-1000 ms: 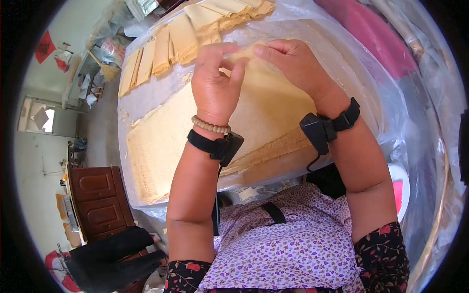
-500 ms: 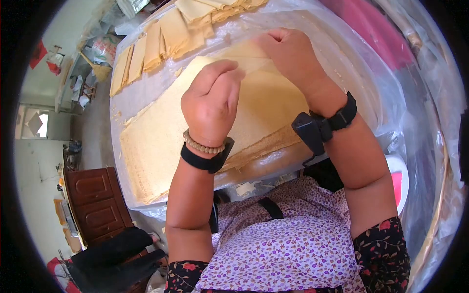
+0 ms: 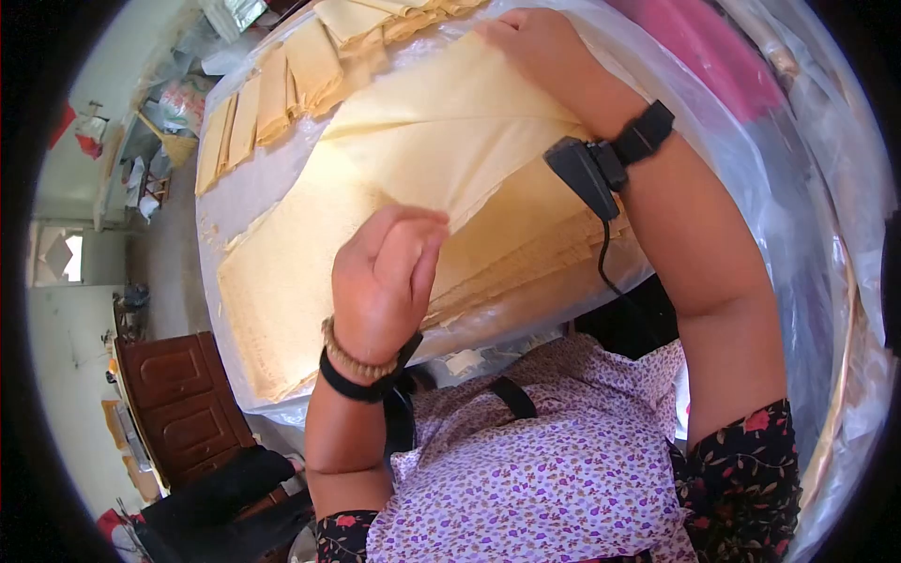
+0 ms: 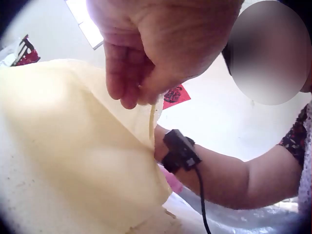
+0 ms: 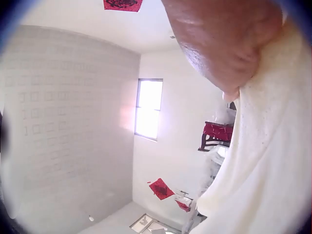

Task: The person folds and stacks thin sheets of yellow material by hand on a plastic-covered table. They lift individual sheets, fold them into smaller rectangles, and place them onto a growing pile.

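A thin, pale-yellow tofu sheet (image 3: 441,141) is lifted off a stack of similar sheets (image 3: 282,263) and stretched slantwise between both hands. My left hand (image 3: 385,272) pinches its near corner with thumb and fingers, low over the stack. In the left wrist view the fingertips (image 4: 129,97) meet right at the sheet's edge. Farther off, my right hand (image 3: 549,56) pinches the far edge, slightly blurred in the head view. The right wrist view shows the sheet (image 5: 273,131) hanging from that hand, whose fingertips are mostly hidden.
Folded strips of sheet (image 3: 314,66) lie in a row along the table's far left side. Clear plastic film (image 3: 751,188) covers the table edge, with a pink cloth-like piece (image 3: 718,61) at the right. A brown wooden cabinet (image 3: 178,394) stands at the left.
My left hand has come down and toward the body, while the right has moved up and away. The sheet between them has been raised and spread out.
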`<state>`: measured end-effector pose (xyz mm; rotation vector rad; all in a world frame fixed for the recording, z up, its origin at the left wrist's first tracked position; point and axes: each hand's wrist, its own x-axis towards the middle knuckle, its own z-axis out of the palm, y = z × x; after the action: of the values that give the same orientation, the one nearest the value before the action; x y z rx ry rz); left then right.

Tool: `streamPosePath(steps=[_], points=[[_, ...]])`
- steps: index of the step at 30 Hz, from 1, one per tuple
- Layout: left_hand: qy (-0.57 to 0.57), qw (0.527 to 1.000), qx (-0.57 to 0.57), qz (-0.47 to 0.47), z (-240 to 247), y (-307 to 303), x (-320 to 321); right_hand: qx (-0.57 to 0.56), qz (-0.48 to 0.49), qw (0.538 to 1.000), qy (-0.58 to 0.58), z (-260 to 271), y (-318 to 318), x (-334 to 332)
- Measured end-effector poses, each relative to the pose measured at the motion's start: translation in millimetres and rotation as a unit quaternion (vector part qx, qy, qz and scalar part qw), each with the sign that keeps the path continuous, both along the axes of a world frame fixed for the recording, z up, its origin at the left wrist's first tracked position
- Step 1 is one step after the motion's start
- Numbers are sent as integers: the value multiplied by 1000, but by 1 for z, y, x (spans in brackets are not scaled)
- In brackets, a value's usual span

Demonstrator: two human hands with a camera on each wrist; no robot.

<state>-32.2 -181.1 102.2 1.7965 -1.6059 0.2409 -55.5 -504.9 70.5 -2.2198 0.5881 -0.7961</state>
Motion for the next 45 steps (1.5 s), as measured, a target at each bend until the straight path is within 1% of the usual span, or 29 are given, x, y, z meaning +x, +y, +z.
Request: streamPosePath(steps=[2,3,4,5,7,8,11,13,15,16,17,19,20,22,24,26,28,29,31,32,33,35,38,39,41,42,43,44,45], points=[[46,997,66,-15,7,16,-15,-41,-36,998,35,22,-2,-11],[68,992,99,-21,9,22,-20,4,-40,999,11,18,-8,-11],[36,995,84,-44,5,26,-23,49,-43,998,-12,14,-18,-11],[37,996,75,-38,7,31,-25,94,-47,994,-35,9,-26,-13],[42,997,57,-28,10,38,-28,89,-21,995,-31,8,-30,-24],[-2,999,40,-12,10,38,-26,87,-8,996,-28,7,-30,-30],[-73,992,74,72,18,22,-24,226,72,971,13,1,3,-61],[-85,992,41,84,13,17,-20,312,123,941,36,-2,27,-83],[-79,992,11,99,10,12,-21,329,140,927,117,-9,24,-95],[-102,991,12,82,12,11,-21,299,132,927,185,-14,13,-98],[-87,993,26,80,14,12,-22,269,123,921,252,-18,4,-101],[-64,994,51,79,22,20,-27,133,93,958,236,-30,-8,-97],[-82,992,67,70,30,27,-28,83,83,967,227,-36,-12,-93],[-55,993,90,56,35,48,-29,-2,59,976,212,-44,-17,-85],[-27,992,116,47,45,66,-34,-52,41,977,202,-51,-20,-78],[-39,990,132,42,61,76,-39,-86,30,977,194,-59,-19,-68],[-43,990,128,42,69,81,-40,-83,9,983,164,-62,-12,-73],[-40,992,105,55,69,84,-37,-80,-3,985,152,-64,-9,-78],[-33,995,62,78,69,93,-22,-97,-11,982,165,-62,0,-84],[8,995,23,93,68,107,-17,-102,-20,979,174,-64,2,-90],[27,994,13,107,67,110,-19,-83,-16,982,167,-66,0,-92],[28,994,12,103,67,109,-19,-48,-4,987,151,-72,-4,-90],[-6,995,-43,94,75,130,-17,-95,-32,976,194,-61,1,-90],[2,986,-122,118,73,141,-14,-109,-33,974,194,-63,1,-92],[87,966,-217,108,81,175,-7,-140,-33,971,190,-67,3,-91],[94,941,-276,173,86,187,4,-143,-33,971,187,-69,3,-90],[119,918,-298,233,84,195,8,-146,-33,971,185,-71,3,-92],[148,890,-319,289,87,182,5,-149,-32,971,183,-73,3,-94],[179,859,-340,339,91,170,2,-181,-57,966,177,-76,3,-96]])
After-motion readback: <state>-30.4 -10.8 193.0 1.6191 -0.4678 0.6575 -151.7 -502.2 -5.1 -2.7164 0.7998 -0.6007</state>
